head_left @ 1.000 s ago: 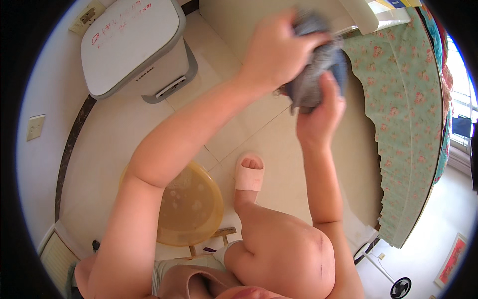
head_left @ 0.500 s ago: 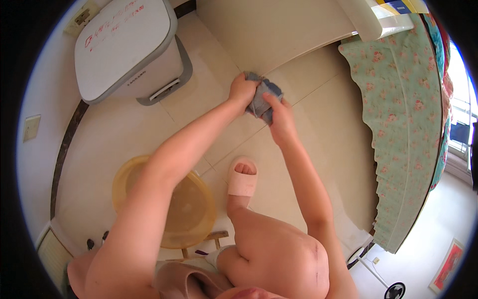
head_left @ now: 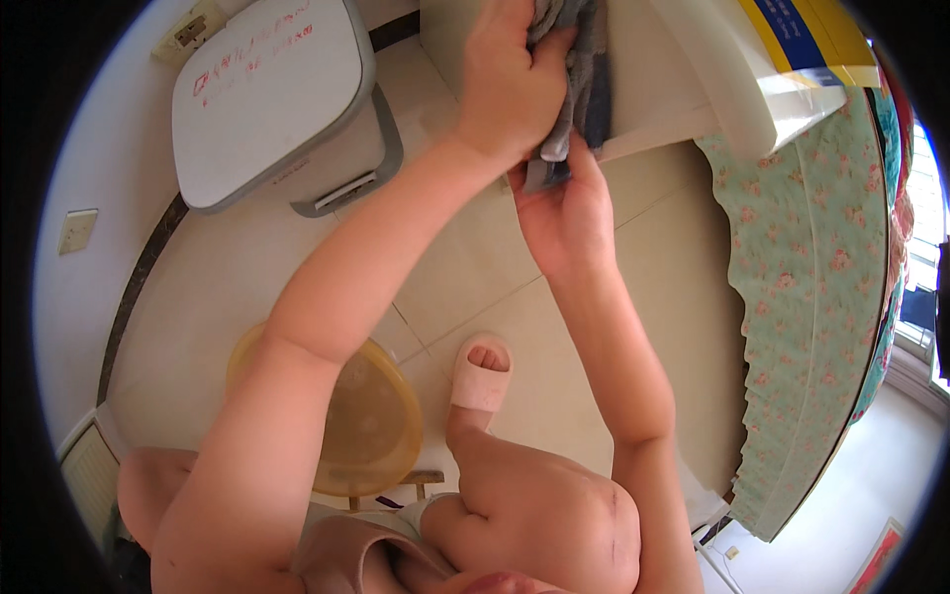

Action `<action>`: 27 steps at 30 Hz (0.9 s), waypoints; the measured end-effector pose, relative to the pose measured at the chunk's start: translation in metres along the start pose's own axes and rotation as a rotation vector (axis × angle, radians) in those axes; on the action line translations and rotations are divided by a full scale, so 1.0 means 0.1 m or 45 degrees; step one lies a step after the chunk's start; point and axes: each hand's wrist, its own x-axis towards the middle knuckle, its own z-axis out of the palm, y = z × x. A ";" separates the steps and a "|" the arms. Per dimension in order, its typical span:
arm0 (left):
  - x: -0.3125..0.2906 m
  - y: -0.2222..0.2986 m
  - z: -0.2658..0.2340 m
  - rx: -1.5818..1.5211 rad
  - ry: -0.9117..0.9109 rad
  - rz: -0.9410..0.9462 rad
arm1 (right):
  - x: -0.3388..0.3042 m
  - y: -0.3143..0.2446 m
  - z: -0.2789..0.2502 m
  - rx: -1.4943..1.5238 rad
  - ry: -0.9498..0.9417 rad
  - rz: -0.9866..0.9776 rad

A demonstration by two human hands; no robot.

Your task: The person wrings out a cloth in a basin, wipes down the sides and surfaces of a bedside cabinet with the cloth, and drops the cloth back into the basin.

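Note:
A grey and dark-blue cloth (head_left: 591, 89) hangs lengthwise between my two hands near the top edge, partly cut off by the frame. My left hand (head_left: 517, 89) is closed round its upper part, thumb pressing on the fabric. Lower down, my right hand (head_left: 566, 220) holds the bottom end, the thumb along the cloth's side and the palm turned up; its other fingers are partly hidden. Behind the cloth stands a pale, smooth piece of furniture (head_left: 663, 84).
A white and grey bin (head_left: 267, 99) with red writing on its lid stands far left. A yellow basin (head_left: 381, 436) is beneath my left arm. Right, a green floral cloth (head_left: 792, 297) drapes down. A yellow and blue package (head_left: 802, 35) lies atop the furniture. My slippered foot (head_left: 482, 371) rests on tiles.
Both hands have moved forward, toward the pale furniture, carrying the cloth. The cloth was bunched between them and now hangs longer, with my left hand farther above the right.

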 end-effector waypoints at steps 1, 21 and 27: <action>-0.03 -0.09 0.00 0.181 0.099 0.118 | 0.04 0.02 -0.04 0.000 -0.001 0.003; 0.16 -0.58 -0.13 0.368 0.201 -0.005 | 0.11 0.16 0.04 -0.512 0.091 -0.208; 0.19 -1.33 -0.41 0.499 0.396 -0.989 | 0.80 0.52 -0.33 -0.442 0.340 0.337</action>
